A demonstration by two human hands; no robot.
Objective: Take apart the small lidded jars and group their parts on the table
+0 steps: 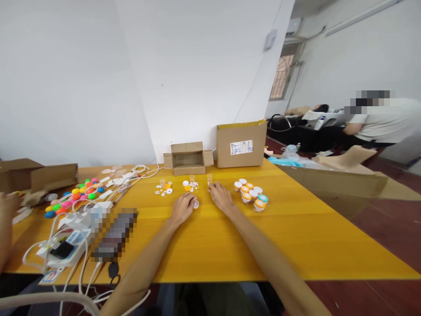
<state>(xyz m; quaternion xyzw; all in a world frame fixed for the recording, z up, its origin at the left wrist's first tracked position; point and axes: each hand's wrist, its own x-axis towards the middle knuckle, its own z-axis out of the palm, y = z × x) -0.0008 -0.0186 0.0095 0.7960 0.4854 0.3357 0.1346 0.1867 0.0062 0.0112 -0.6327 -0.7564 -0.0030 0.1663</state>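
My left hand [183, 209] rests on the yellow table, its fingers closed at the edge of a small round white piece [196, 204]. My right hand [221, 196] reaches forward, fingers stretched out and slightly apart, their tips just in front of a small clear plastic cup [209, 177]. Ahead of my left hand are loose white discs and rings, with a yellow disc [187, 188] and another clear cup [192, 178]. Farther left lies a similar group with a white ring [169, 191]. Right of my right hand stand several lidded clear cups with white, orange and teal tops [259, 204].
An open cardboard box [189, 170] and a closed carton [241, 149] stand at the back. Colourful balls [75, 196], power strips [74, 239], cables and a blurred dark object [114, 235] occupy the left. Another person's arm [5, 228] is at the far left; a person [384, 120] sits at right.
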